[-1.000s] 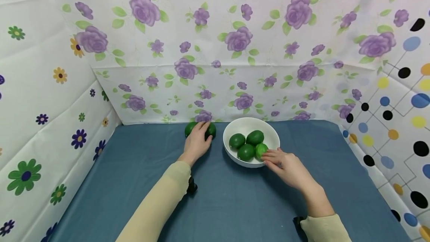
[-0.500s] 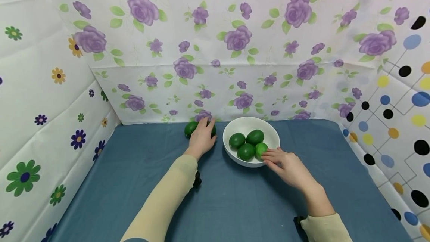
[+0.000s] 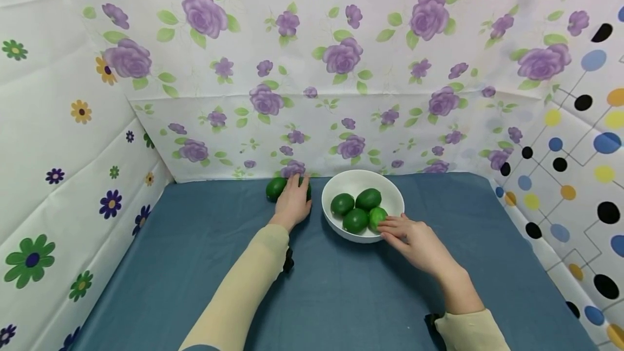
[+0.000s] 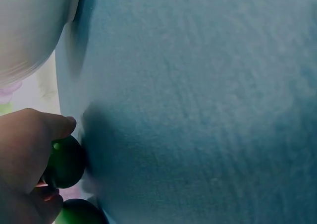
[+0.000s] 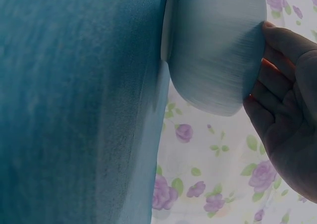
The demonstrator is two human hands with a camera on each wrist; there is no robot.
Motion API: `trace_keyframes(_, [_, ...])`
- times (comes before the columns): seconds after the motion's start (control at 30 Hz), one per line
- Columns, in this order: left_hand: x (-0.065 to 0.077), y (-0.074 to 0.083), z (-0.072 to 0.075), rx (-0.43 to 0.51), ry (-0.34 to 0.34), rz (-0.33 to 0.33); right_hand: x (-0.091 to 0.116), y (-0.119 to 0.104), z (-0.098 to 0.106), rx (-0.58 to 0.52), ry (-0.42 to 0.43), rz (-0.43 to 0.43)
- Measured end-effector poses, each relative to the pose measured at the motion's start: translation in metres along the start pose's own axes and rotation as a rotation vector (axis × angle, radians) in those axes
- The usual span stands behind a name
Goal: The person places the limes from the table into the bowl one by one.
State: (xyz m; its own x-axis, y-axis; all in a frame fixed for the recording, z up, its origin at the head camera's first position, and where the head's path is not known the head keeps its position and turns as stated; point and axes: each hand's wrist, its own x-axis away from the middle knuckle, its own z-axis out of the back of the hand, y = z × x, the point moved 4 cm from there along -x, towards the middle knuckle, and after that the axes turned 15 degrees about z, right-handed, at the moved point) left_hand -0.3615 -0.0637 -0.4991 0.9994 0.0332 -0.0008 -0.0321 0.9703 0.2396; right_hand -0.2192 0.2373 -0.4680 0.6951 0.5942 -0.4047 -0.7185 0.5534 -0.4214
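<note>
In the head view my left hand (image 3: 292, 206) lies over the right one of two dark green limes at the back of the table. The left wrist view shows thumb and fingers curled round this lime (image 4: 67, 162). Beside it is the other lime (image 3: 275, 189), apart from the hand. My right hand (image 3: 414, 242) is at the near right rim of a white bowl (image 3: 336, 183), its fingers over the edge and the thumb lower, holding the rim. Inside the bowl are several limes, among them a dark one (image 3: 356, 221) and a brighter green lime (image 3: 377, 218) close to my right fingertips.
A blue cloth (image 3: 341, 297) covers the table. Flowered sheeting (image 3: 312, 69) hangs right behind the limes and bowl. More patterned sheeting stands at the left side (image 3: 63, 140) and the dotted right side (image 3: 580, 194).
My left hand has shifted slightly right and settled over the right lime, covering more of it. The right hand, the bowl and its limes keep their places.
</note>
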Motion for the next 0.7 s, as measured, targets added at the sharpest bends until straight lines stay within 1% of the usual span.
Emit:
trace_keyframes(0.2, [-0.0004,0.0002,-0.0012,0.020,0.026,0.020,0.0003,0.0012,-0.0003,0.005,0.003,0.000])
trace_keyframes(0.37, [0.0020,0.0040,-0.0018,0.022,0.028,-0.011,0.0007,0.0015,-0.0004,-0.001,0.004,-0.005])
trace_keyframes(0.53, [0.0040,0.0055,-0.0077,0.013,0.039,-0.048,0.0007,0.0013,-0.0009,-0.002,0.003,-0.002])
trace_keyframes(0.7, [0.0048,0.0060,-0.0098,0.000,0.044,-0.053,0.0005,0.0014,-0.0011,-0.004,-0.001,-0.003])
